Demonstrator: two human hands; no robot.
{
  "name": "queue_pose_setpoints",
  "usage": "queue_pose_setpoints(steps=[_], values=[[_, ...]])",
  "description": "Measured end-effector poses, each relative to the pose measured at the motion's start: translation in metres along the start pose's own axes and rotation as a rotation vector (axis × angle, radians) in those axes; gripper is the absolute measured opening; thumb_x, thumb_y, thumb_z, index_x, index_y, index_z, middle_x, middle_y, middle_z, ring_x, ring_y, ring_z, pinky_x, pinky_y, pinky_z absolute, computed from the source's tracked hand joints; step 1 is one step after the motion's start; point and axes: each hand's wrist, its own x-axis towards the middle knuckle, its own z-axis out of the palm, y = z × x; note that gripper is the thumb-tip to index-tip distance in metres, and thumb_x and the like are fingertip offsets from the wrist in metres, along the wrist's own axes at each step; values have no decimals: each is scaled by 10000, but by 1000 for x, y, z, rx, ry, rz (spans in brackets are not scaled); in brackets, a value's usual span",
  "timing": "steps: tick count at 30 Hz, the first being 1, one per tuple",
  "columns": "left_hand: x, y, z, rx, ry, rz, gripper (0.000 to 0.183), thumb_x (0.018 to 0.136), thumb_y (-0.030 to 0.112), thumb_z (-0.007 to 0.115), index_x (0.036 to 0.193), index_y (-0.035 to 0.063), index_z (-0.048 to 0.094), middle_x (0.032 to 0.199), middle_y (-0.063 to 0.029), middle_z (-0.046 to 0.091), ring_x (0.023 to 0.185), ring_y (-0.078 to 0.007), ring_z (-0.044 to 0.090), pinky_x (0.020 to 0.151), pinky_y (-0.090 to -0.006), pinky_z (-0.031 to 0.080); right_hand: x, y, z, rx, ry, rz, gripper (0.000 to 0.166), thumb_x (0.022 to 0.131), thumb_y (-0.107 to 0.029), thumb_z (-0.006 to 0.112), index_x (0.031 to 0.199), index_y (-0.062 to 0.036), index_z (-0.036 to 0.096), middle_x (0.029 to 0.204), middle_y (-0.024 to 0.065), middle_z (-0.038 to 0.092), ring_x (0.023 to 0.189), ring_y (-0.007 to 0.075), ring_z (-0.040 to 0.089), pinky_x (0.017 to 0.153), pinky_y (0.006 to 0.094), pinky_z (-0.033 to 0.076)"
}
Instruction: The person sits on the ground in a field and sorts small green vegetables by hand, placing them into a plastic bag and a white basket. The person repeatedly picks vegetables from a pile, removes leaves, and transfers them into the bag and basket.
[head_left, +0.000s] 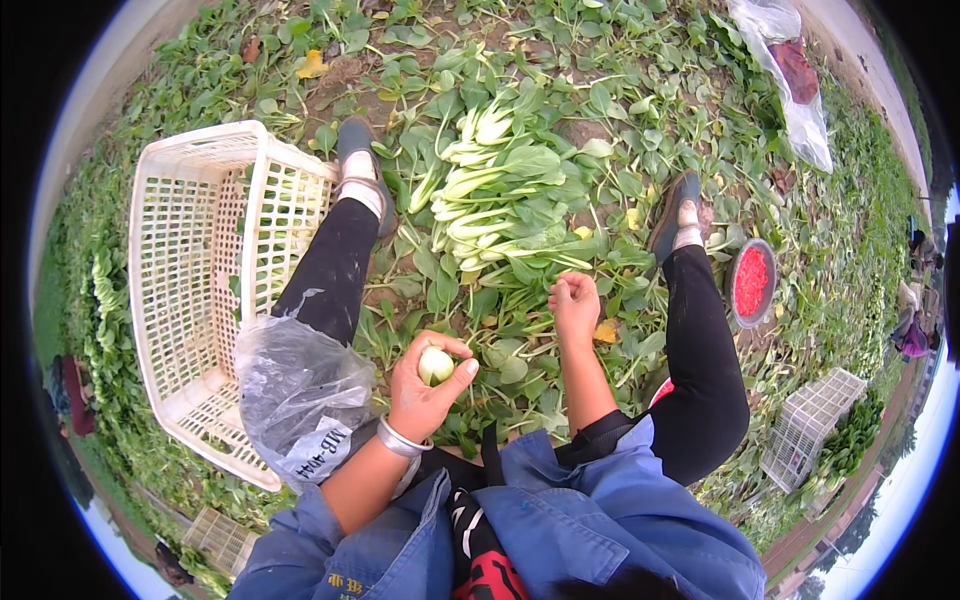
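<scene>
My left hand (421, 390) is closed around a leafy green, likely bok choy, whose pale rounded base (436, 366) faces up between thumb and forefinger. Its leaves are hidden below the hand. My right hand (576, 306) has its fingers curled in, and no item shows in it. It is just below the near right edge of a pile of bok choy (487, 202) on the ground between my feet. The pile's white stems point left and its leaves right.
A white plastic crate (259, 217) lies tipped beside my left leg, where a clear plastic bag (300, 390) drapes. Right of my right leg is a bowl (732, 281) of small red pieces (751, 281). Another crate (814, 420) lies farther right. Loose leaves cover the soil.
</scene>
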Motion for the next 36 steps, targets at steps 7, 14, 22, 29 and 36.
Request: queue_pose_setpoints(steps=[7,14,22,29,36], values=[[1,0,15,26,-178,93,141,873,115,848,953,62,745,929,-53,699,881,-179,640,839,-323,507,42,-55,91,-145,-188,-853,267,848,29,716,1100,-54,689,1079,115,684,1011,347,662,910,422,545],[5,11,8,-87,-49,-48,693,892,127,853,1493,32,522,946,10,599,790,-58,536,756,-223,464,109,-87,143,-769,-319,-1210,499,802,-119,764,1291,-172,682,1354,35,640,1359,296,533,1183,495,352],[11,1,-11,-256,117,82,764,979,129,758,1628,26,367,1635,-158,358,1444,-262,479,1161,-387,463,16,-152,27,-37,-842,-882,641,830,43,743,1450,-66,627,1156,106,584,1085,246,590,932,328,493],[6,12,-16,-579,-295,35,809,992,155,744,1645,-18,298,1699,-145,350,1563,-237,326,1269,-405,250,-61,-116,-31,535,-1213,-70,270,1050,-85,647,1298,-4,576,1261,117,691,1149,169,660,1021,338,509],[-1,11,-15,-754,-357,4,813,947,126,778,1639,45,359,1700,-173,347,1551,-261,368,1266,-418,281,-84,-107,-37,536,-1155,14,189,1044,-116,678,1194,-2,656,1198,75,722,1128,145,667,1011,323,515]])
